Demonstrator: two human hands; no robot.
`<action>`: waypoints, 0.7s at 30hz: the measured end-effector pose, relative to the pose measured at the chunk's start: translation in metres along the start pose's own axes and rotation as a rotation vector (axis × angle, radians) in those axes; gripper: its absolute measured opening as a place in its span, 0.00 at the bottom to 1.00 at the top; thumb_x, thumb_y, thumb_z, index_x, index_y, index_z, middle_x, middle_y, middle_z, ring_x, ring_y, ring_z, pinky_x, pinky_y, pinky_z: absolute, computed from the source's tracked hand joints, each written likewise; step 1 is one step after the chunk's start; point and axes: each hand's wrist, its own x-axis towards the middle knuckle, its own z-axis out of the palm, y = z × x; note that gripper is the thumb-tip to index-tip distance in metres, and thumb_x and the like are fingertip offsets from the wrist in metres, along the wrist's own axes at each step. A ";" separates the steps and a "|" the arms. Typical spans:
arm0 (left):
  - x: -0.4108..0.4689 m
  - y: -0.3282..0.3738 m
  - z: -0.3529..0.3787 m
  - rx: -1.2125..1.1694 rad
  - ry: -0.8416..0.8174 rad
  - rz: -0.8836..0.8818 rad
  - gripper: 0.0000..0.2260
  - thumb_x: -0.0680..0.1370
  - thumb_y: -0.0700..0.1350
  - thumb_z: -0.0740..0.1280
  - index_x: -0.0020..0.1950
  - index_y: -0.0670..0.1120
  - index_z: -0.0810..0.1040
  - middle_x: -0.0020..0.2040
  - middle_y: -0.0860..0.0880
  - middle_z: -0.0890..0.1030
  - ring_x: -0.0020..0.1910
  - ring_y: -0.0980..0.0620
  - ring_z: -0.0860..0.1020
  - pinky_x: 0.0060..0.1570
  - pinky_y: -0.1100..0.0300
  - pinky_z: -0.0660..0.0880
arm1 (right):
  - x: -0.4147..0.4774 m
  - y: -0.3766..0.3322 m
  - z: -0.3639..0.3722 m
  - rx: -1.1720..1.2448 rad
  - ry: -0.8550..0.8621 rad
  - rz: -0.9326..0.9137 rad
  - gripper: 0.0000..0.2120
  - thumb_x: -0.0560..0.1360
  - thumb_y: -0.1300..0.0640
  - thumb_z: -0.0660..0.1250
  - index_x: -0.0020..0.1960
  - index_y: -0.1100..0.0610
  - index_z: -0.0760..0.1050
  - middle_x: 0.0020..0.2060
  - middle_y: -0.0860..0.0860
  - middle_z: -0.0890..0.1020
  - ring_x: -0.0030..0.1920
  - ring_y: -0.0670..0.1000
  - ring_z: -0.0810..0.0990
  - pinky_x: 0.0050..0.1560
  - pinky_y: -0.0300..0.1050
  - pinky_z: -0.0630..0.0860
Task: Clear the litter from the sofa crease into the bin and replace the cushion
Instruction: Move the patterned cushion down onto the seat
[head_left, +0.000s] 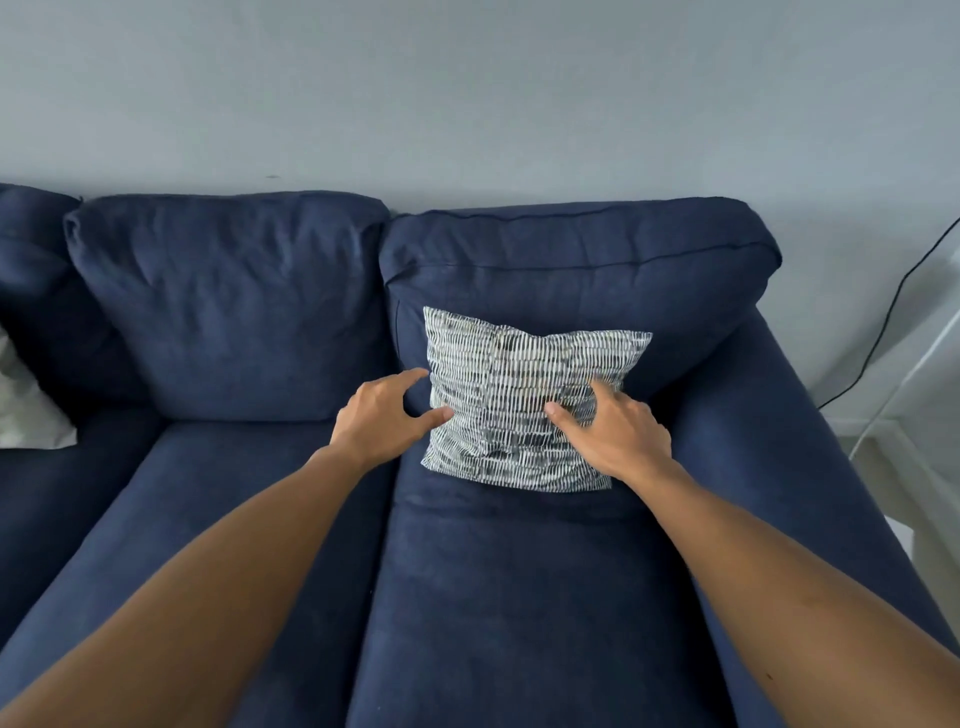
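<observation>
Item: dark navy fabric sofa (519, 597), set against a pale grey wall (467, 88). Two plump back cushions are seen, one at the left (228, 306) and one at the right (571, 260), with seat cushions below and a padded arm along the right edge.

Item: square cushion in white fabric with a dark dashed-line pattern (519, 395). It is propped upright at the rear of the right-hand seat, leaned against the right back cushion, its lower edge resting on the seat where seat and back meet. The crease behind it is hidden.

Item: left hand (384, 415), fingers spread, thumb and forefinger laid against the cushion's left edge without being closed on it.

Item: right hand (613, 431), fingers likewise spread and pressed flat on the cushion's right front face. Nothing is gripped by either hand.

Item: pale grey cushion (26, 410), partly seen at the sofa's far left edge.

Item: black cable (883, 322), hung along the wall beyond the sofa's right arm.
</observation>
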 end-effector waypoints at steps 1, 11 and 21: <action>0.004 0.000 0.006 0.001 -0.008 0.003 0.40 0.66 0.77 0.65 0.73 0.58 0.69 0.70 0.57 0.75 0.70 0.51 0.72 0.58 0.48 0.73 | 0.004 0.004 0.006 0.005 -0.006 0.011 0.50 0.66 0.18 0.43 0.76 0.52 0.56 0.69 0.55 0.72 0.66 0.61 0.71 0.56 0.61 0.75; 0.052 -0.017 0.098 -0.034 -0.118 -0.099 0.54 0.61 0.81 0.64 0.79 0.57 0.53 0.78 0.51 0.65 0.76 0.47 0.63 0.64 0.39 0.70 | 0.058 0.050 0.095 0.084 -0.053 0.155 0.58 0.61 0.15 0.44 0.78 0.54 0.48 0.70 0.56 0.69 0.67 0.62 0.68 0.52 0.60 0.71; 0.097 -0.027 0.163 -0.317 -0.108 -0.224 0.59 0.58 0.76 0.73 0.80 0.55 0.49 0.76 0.49 0.69 0.74 0.47 0.67 0.70 0.41 0.68 | 0.107 0.088 0.152 0.167 -0.034 0.188 0.62 0.59 0.14 0.46 0.78 0.55 0.43 0.68 0.58 0.71 0.66 0.63 0.69 0.53 0.61 0.73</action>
